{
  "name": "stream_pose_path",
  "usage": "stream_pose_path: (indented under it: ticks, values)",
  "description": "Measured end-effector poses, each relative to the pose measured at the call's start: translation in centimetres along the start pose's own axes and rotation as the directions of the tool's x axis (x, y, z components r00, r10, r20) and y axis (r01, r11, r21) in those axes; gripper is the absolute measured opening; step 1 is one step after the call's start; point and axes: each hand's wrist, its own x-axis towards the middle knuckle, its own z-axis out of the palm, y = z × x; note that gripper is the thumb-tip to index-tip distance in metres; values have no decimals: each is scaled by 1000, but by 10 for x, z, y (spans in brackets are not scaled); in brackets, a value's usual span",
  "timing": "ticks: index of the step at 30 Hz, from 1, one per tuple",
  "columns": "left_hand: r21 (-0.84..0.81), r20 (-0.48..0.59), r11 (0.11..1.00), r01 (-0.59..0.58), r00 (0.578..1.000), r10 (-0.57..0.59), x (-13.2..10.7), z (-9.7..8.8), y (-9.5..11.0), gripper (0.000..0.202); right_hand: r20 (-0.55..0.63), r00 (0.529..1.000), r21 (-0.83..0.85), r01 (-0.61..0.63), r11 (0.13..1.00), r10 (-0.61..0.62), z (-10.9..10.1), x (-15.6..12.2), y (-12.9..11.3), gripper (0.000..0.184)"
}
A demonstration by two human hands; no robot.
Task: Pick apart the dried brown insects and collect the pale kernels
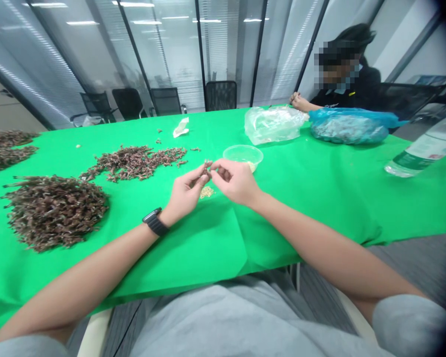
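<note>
My left hand and my right hand meet above the green tablecloth, both pinching one small brown pod between their fingertips. A black watch sits on my left wrist. Right under the hands lies a little heap of pale seeds. Just beyond my right hand stands a shallow clear plastic bowl with some pale seeds in it.
Brown pods lie in a large pile at left, a flatter scattered patch behind it and more at the far left edge. A clear bag, a blue bag, a lying water bottle. A seated person works across the table.
</note>
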Motion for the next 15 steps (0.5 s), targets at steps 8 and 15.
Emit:
stream_pose_path:
  ticks: [8, 15]
  values:
    - [10, 24, 1000, -12, 1000, 12, -1, 1, -1, 46, 55, 995, -82, 85, 993, -80, -1, -2, -2, 17]
    - [240, 60, 961, -140, 990, 129, -1, -5, -2, 43, 60, 987, 208, -160, 965, 151, 0, -1, -17, 17]
